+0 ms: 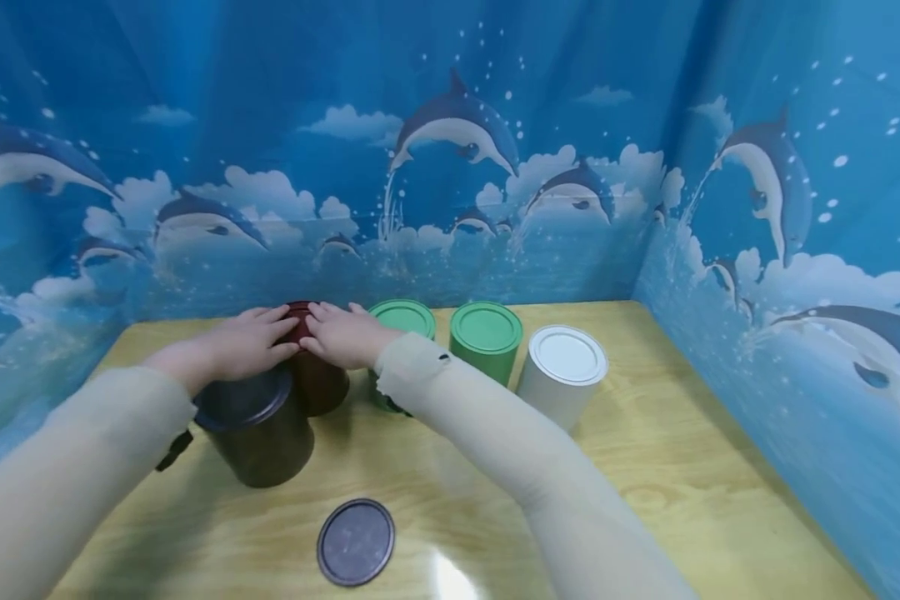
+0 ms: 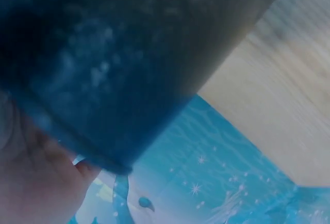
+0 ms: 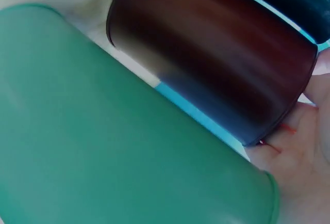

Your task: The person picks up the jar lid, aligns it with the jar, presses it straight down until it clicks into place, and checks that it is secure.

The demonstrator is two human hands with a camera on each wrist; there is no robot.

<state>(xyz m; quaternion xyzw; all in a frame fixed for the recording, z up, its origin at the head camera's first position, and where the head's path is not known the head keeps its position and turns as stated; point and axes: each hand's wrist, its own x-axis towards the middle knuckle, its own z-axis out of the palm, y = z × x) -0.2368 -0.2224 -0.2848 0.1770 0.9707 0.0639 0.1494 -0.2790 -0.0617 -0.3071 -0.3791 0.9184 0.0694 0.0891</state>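
Note:
Both hands reach over the top of a dark red can, their outstretched fingers lying on its top from either side. My left hand passes above the rim of a wider black can, which stands just in front and to the left. From the right, my right hand meets the red can's top edge, close to a green can. In the right wrist view, the fingers are right at the rim of the red can, beside the green can. The black can fills much of the left wrist view.
A second green can and a white can stand in a row to the right, partly behind the right sleeve. One dark round lid lies flat on the wooden table near the front. A blue dolphin curtain surrounds the table.

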